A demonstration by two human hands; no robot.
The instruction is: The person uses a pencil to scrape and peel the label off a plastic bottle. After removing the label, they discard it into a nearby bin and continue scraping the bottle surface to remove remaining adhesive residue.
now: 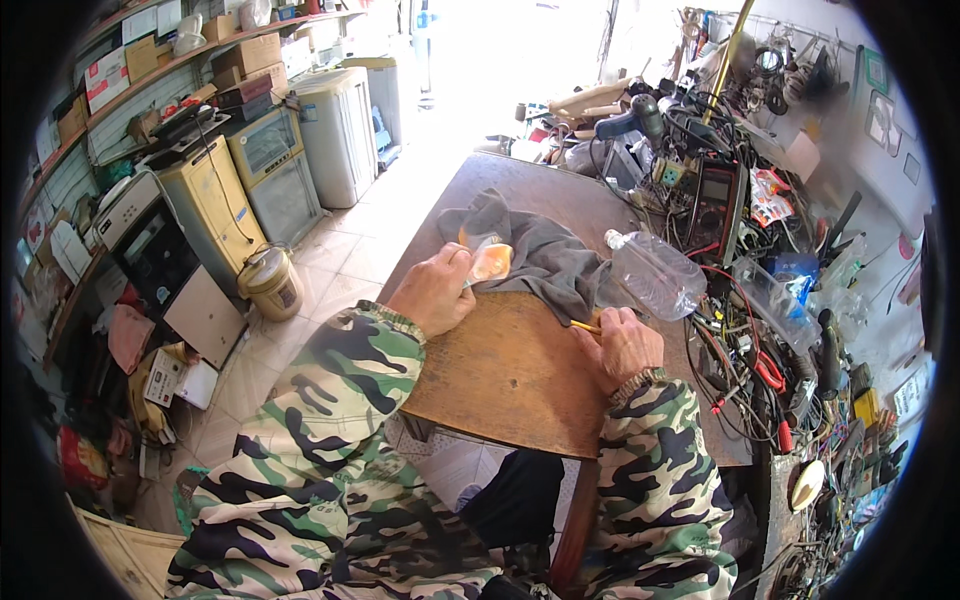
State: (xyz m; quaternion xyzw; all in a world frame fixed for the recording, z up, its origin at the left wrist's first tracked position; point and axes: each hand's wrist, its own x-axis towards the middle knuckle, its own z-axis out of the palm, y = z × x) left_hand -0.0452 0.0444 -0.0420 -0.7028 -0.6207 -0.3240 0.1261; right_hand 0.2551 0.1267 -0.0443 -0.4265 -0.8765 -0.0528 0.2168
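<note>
At 10 o'clock on table (500, 375), L hand (435, 292) pinched on orange-white pc (492, 262), prob light, slick; hold by edge. R hand (628, 345), 4 o'clock: closed round yellow stick (584, 326), prob stiff.

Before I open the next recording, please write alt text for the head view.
A person's left hand holds a small orange-and-white item and the right hand a thin yellow stick over a wooden table. A crumpled gray cloth and a clear plastic bottle lie there, beside cluttered cables and tools.
</note>
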